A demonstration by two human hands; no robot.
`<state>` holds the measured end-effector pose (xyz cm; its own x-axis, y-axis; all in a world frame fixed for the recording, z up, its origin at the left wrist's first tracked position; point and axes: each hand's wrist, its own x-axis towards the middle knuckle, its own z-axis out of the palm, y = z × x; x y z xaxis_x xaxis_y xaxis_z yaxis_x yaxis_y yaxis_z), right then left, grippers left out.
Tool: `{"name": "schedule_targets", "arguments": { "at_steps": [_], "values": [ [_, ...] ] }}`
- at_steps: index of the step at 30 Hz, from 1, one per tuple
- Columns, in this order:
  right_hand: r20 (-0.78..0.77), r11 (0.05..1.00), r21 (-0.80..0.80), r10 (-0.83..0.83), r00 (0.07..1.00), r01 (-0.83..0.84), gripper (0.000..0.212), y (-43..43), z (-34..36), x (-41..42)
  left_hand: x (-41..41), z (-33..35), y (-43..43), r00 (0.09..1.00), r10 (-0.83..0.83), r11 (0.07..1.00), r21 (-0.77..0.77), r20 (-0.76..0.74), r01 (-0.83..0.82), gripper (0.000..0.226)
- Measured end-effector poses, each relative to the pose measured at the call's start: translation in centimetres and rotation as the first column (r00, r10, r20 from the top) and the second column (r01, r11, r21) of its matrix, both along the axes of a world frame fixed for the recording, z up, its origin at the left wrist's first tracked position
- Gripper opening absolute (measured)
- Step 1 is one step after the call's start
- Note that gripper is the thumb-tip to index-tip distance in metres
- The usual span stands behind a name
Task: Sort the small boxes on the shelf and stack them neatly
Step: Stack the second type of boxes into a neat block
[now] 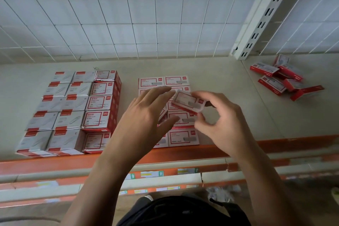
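My right hand (218, 115) pinches a small red-and-white box (189, 102), tilted above the middle block of staple boxes (183, 136) laid in two columns on the shelf (229, 79). My left hand (145, 115) hovers with straight spread fingers over the block's left column and hides part of it; its fingertips come close to the held box. A neat block of bigger paper-clip boxes (73, 108) stands to the left. A loose heap of small red boxes (282, 77) lies at the far right.
A white wire grid (128, 14) backs the shelf, and a slotted white upright (264, 18) stands at the right. The shelf's orange front edge (55, 163) runs below the boxes. Lower shelves with labels show underneath.
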<state>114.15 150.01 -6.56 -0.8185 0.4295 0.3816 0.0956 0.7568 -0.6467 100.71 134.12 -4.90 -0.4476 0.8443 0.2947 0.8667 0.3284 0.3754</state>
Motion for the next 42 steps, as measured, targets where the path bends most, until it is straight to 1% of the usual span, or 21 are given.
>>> {"name": "schedule_targets", "arguments": {
  "at_steps": [2,4,6,8,12,15,18,21,31,35,37,42],
  "values": [
    [-0.026,0.993,0.020,0.116,0.993,-0.115,0.051,0.2,0.3,0.3,0.1,0.1,0.2,0.999,-0.030,0.999,0.029,-0.018,0.031,0.055],
    [-0.039,0.985,0.039,0.170,0.985,-0.169,0.050,0.3,0.4,0.5,0.3,0.4,0.2,0.999,-0.038,0.996,0.084,-0.022,0.040,0.047],
    [-0.060,0.977,0.069,0.206,0.977,-0.201,0.044,0.5,0.4,0.8,0.4,0.7,-0.2,1.000,-0.030,0.991,0.132,0.007,0.029,0.041],
    [-0.071,0.966,0.110,0.243,0.967,-0.235,0.038,0.4,0.3,1.3,0.9,0.9,-0.7,0.999,-0.030,0.987,0.158,0.033,0.024,0.040],
    [-0.062,0.949,0.171,0.280,0.958,-0.267,0.029,-0.3,0.1,2.3,2.7,0.1,-2.0,0.996,-0.035,0.986,0.166,0.088,0.020,0.042],
    [-0.036,0.940,0.193,0.295,0.955,-0.283,0.027,-0.7,-0.7,2.6,3.4,-0.9,-2.6,0.997,-0.037,0.989,0.148,0.072,0.026,0.041],
    [-0.012,0.940,0.181,0.295,0.955,-0.288,0.028,-1.0,-1.6,2.8,3.3,-1.6,-2.8,0.998,-0.060,0.993,0.105,0.029,0.057,0.041],
    [0.010,0.944,0.173,0.283,0.959,-0.280,0.028,-1.2,-2.2,2.7,2.9,-2.0,-3.0,0.997,-0.073,0.995,0.073,0.026,0.071,0.043],
    [0.109,0.951,0.174,0.239,0.965,-0.255,0.027,-0.8,-3.0,2.4,2.0,-1.6,-3.5,0.998,-0.034,0.991,0.129,0.048,0.027,0.030],
    [0.150,0.954,0.131,0.251,0.956,-0.271,0.037,-0.5,-2.0,2.1,0.9,-1.3,-3.4,1.000,-0.028,0.989,0.146,0.013,0.026,0.029],
    [0.138,0.960,0.112,0.239,0.961,-0.255,0.040,-0.6,-1.3,1.6,0.0,-1.1,-3.5,1.000,-0.004,0.989,0.148,-0.011,0.005,0.029],
    [0.080,0.980,0.117,0.155,0.985,-0.164,0.038,-1.5,0.0,-1.2,-1.7,-0.6,-3.8,0.997,0.065,0.990,0.127,-0.030,-0.061,0.030]
  ]
}}
